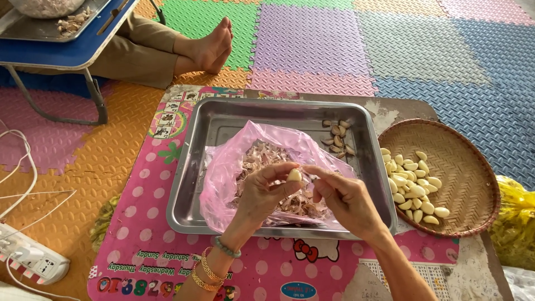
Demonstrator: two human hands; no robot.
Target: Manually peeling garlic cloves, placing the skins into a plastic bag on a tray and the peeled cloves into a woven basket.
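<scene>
Garlic clove (293, 175), nearly bare, pinched in left hand (266, 192); right hand (345, 198) grips a small blade. Peeled cloves (413, 187) heap right; few unpeeled cloves (337, 138) remain beyond.

We see one garlic clove (294, 175), pale cream, smooth and already bare of skin, plump with a rounded top. It sits upright, pinched at the fingertips of our left hand (266, 192), with the fingertips of our right hand (345, 198) touching it from the right side. The clove hangs above the middle of the pink plastic bag (228, 167), over the heap of papery garlic skins (267, 159) lying inside it.
</scene>
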